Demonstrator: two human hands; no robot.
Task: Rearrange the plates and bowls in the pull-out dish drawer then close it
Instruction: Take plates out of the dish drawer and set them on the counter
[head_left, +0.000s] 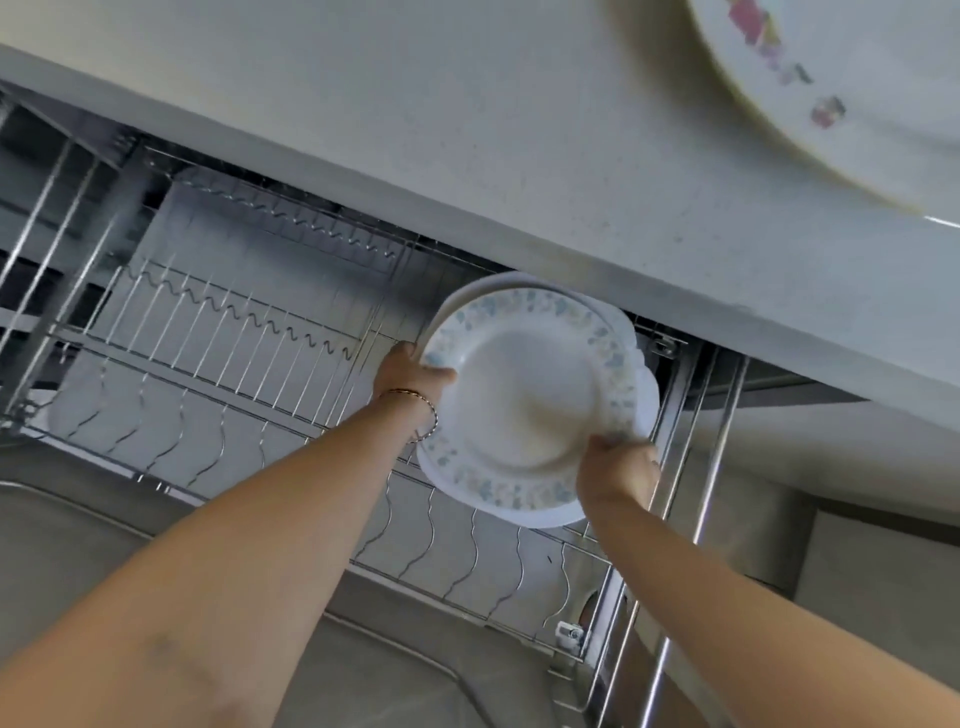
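Plates: stack of round white plates with blue floral rims (524, 400), over the right end of the pull-out steel wire dish drawer (234, 338).
Your left grip (410, 371): curled round the stack's left rim.
Your right grip (615, 467): clasping its near rim.

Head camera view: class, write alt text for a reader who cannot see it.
A person's left hand and right hand grip a stack of plates by opposite edges, above the wire rack of a pulled-out drawer. The top plate has a pale blue patterned rim. A flowered plate sits on the counter above.
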